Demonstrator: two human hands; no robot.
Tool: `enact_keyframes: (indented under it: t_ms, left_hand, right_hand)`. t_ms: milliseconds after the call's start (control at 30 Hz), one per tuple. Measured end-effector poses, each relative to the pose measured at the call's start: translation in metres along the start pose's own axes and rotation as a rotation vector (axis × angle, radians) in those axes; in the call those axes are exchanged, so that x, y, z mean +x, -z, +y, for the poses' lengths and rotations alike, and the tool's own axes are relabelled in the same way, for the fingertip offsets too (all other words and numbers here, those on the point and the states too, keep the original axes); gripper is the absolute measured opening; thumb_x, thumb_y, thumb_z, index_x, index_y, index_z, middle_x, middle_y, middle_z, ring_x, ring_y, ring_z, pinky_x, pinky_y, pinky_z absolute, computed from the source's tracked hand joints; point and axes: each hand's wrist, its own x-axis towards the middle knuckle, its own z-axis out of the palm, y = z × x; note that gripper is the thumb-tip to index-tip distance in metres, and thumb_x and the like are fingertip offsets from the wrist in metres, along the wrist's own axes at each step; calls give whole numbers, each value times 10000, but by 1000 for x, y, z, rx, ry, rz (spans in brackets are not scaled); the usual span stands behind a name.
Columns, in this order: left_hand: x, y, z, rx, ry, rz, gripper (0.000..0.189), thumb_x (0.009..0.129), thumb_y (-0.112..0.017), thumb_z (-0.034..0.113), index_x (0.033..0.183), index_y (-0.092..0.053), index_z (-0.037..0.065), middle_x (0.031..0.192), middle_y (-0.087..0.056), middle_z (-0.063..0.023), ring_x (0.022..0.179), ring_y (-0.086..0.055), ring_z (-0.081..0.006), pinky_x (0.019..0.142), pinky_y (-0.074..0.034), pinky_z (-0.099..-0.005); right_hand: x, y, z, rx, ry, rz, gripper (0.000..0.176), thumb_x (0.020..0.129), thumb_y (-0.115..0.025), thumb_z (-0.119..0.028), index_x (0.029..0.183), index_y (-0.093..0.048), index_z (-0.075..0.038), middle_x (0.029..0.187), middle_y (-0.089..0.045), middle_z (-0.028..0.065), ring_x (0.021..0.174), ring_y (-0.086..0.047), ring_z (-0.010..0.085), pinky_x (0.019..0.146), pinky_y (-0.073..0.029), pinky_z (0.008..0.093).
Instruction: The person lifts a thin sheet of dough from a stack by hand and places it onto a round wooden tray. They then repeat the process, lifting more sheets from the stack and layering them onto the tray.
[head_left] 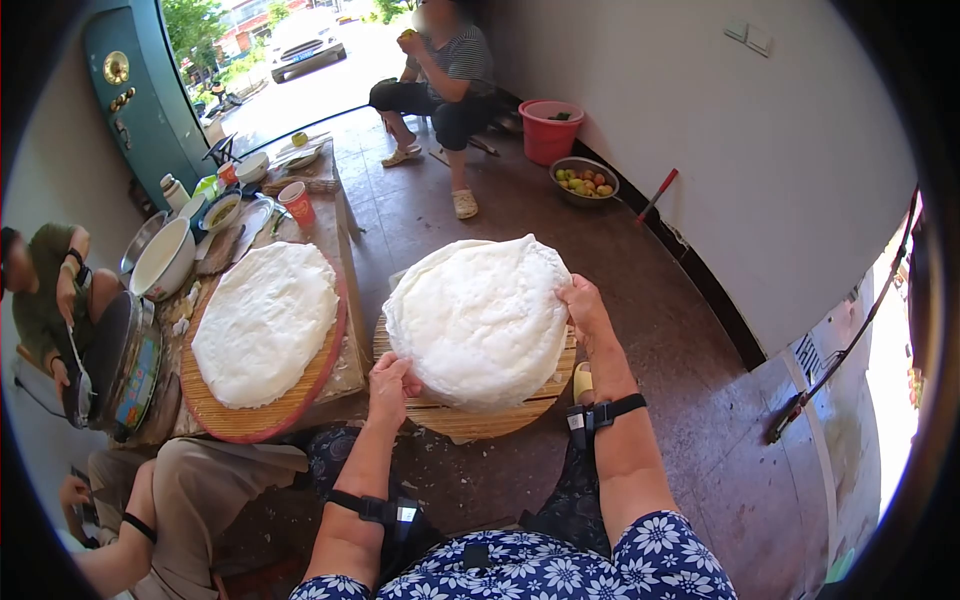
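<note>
A thick, round stack of white flatbread [478, 320] with a wrinkled top rests on a round slatted board [480, 420] in front of me. My left hand [393, 385] pinches its near left edge between thumb and fingers. On the far right edge, my right hand [585, 305] grips the rim, thumb on top and some fingers hidden beneath. To the left, a second white flatbread [268, 325] lies on another round slatted board [240, 415] with a red rim.
A table [345, 360] on the left bears bowls, a red paper cup [297, 204] and a large white basin [163, 262]. Someone at far left works at a round griddle [125, 370]. Another person sits by the doorway, near a red bucket [551, 135] and a bowl of fruit [584, 182].
</note>
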Motion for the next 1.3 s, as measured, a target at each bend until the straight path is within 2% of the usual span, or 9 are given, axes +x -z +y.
enact_keyframes:
  t_ms: [133, 233, 367, 433, 533, 633, 733, 1100, 1300]
  left_hand:
    - [1, -2, -3, -105, -24, 9, 72, 873, -501, 94, 940, -520, 76, 842, -618, -59, 693, -619, -159, 586, -527, -298]
    - [0, -2, -2, -154, 18, -33, 126, 866, -515, 104, 990, -526, 78, 891, -612, -29, 733, -603, -130, 646, -503, -266]
    - [-2, -9, 1, -193, 38, -3, 151, 872, -519, 107, 1018, -519, 64, 916, -619, -38, 743, -612, -134, 646, -513, -274]
    - [-2, -12, 2, -197, 46, -8, 171, 874, -517, 54, 1042, -512, 24, 919, -626, -84, 756, -635, -177, 611, -543, -318]
    - [3, -8, -5, -113, 65, -36, 234, 865, -515, 32, 1098, -511, 21, 948, -627, -86, 770, -636, -165, 612, -542, -304]
    - [5, -9, -8, -106, 55, -59, 258, 856, -514, 18, 1114, -512, 27, 975, -628, -85, 783, -637, -167, 622, -543, -304]
    - [1, -13, -6, -138, 40, -46, 260, 839, -524, 19, 1095, -538, 66, 942, -631, -43, 759, -625, -146, 632, -530, -277]
    - [4, -12, -9, -137, 41, -55, 264, 836, -496, -4, 1098, -513, 31, 937, -638, -76, 740, -644, -175, 602, -549, -311]
    - [2, -12, -8, -117, 52, -37, 236, 853, -495, 10, 1087, -516, 37, 928, -638, -76, 736, -643, -170, 599, -548, -307]
  right_hand:
    - [-2, 1, -1, -96, -28, 11, 181, 855, -485, -45, 1015, -550, 11, 924, -612, 98, 784, -597, 173, 731, -511, 322]
    - [-1, 1, 1, -146, -8, 45, 139, 842, -537, -72, 954, -576, 1, 837, -620, 54, 705, -581, 137, 635, -493, 296]
    - [-2, -1, 1, -160, -3, 61, 155, 844, -522, -70, 971, -575, 2, 863, -620, 68, 734, -585, 148, 671, -492, 300]
    - [-1, 0, 2, -174, 0, 58, 165, 851, -506, -62, 989, -567, 2, 884, -617, 77, 756, -587, 157, 696, -497, 303]
    - [3, 5, 9, -256, 81, 45, 155, 854, -512, -66, 974, -578, 5, 889, -620, 68, 752, -581, 146, 702, -488, 288]
    - [3, 7, 10, -267, 99, 89, 128, 814, -570, -80, 900, -626, -3, 808, -638, 34, 702, -563, 115, 661, -461, 277]
    - [3, 7, 8, -305, 90, 90, 118, 812, -570, -78, 885, -628, -5, 787, -635, 32, 702, -562, 110, 658, -458, 276]
    - [7, 10, 13, -420, 96, 139, 168, 781, -594, -93, 921, -623, -4, 824, -652, 61, 743, -590, 140, 697, -466, 295]
    - [8, 9, 15, -332, 108, 143, 163, 788, -600, -113, 913, -625, -11, 819, -651, 43, 741, -578, 119, 699, -460, 283]
